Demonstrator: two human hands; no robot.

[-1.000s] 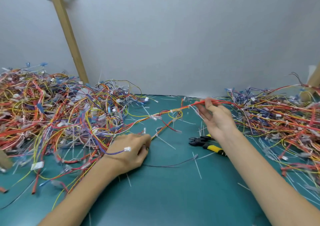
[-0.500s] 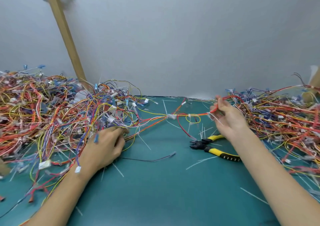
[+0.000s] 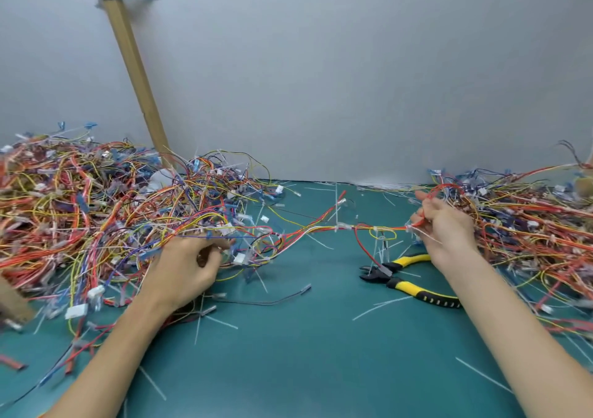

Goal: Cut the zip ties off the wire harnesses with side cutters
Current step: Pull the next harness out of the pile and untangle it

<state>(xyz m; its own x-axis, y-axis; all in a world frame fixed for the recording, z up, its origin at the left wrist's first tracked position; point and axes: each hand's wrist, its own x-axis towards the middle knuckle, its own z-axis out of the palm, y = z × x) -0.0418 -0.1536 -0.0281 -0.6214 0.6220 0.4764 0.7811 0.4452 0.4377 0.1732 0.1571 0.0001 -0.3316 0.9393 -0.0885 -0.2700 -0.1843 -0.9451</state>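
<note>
The harness point(image 3: 362, 228) was gripped between left hand point(image 3: 184, 270) and right hand point(image 3: 446, 225); cutters point(image 3: 398, 284) were laid, ungrasped, beside the right wrist

wire pile point(image 3: 48, 212): cut by left edge | side cutters point(image 3: 401, 284): handle ends behind right forearm point(image 3: 481, 305)

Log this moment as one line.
left hand: grips harness | right hand: pinches its other end | side cutters: on mat, unheld
</note>
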